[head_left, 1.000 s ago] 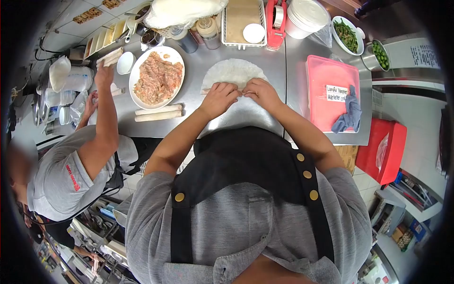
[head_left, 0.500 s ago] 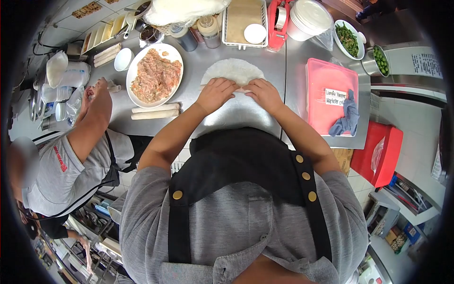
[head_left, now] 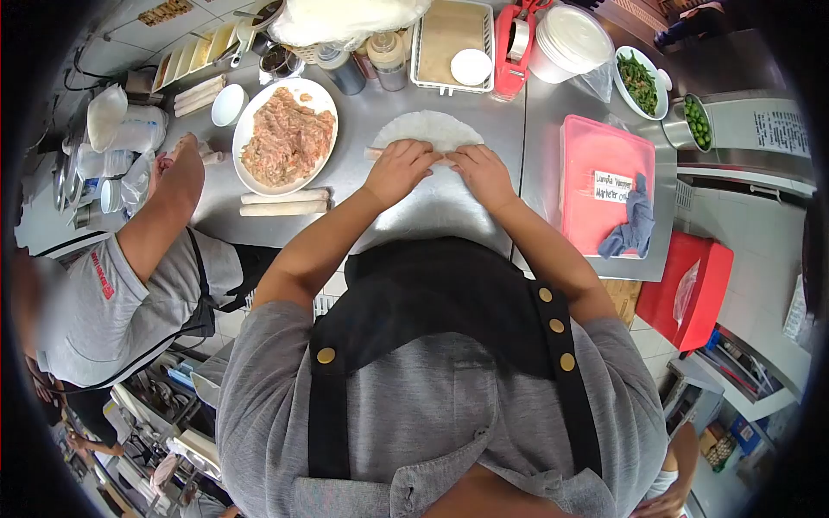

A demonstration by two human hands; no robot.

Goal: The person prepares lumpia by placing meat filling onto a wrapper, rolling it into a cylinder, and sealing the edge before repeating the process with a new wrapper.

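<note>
A round, pale lumpia wrapper (head_left: 432, 127) lies on the steel counter, its near edge rolled up. My left hand (head_left: 401, 169) has its fingers curled over the left part of the roll, where a pinkish end pokes out. Over the right part curls my right hand (head_left: 480, 173), its fingertips close to the left ones. The hands cover most of the roll and its filling. To the left stands a white oval plate (head_left: 241, 160) heaped with raw minced meat mixture (head_left: 287, 138). Finished rolls (head_left: 285, 203) lie just below that plate.
A co-worker's hands (head_left: 168, 160) work at the left of the counter. On the right sits a pink-red labelled container (head_left: 587, 216) with a blue-grey cloth (head_left: 630, 226) on it. Sauce bottles (head_left: 386, 65), a white basket (head_left: 416, 60) and a red tape dispenser (head_left: 509, 82) line the back.
My fingers have folded the wrapper's near edge over, and the roll's left end now shows beside my left hand. The co-worker's arm has shifted slightly. Another person's arm has appeared at lower right.
</note>
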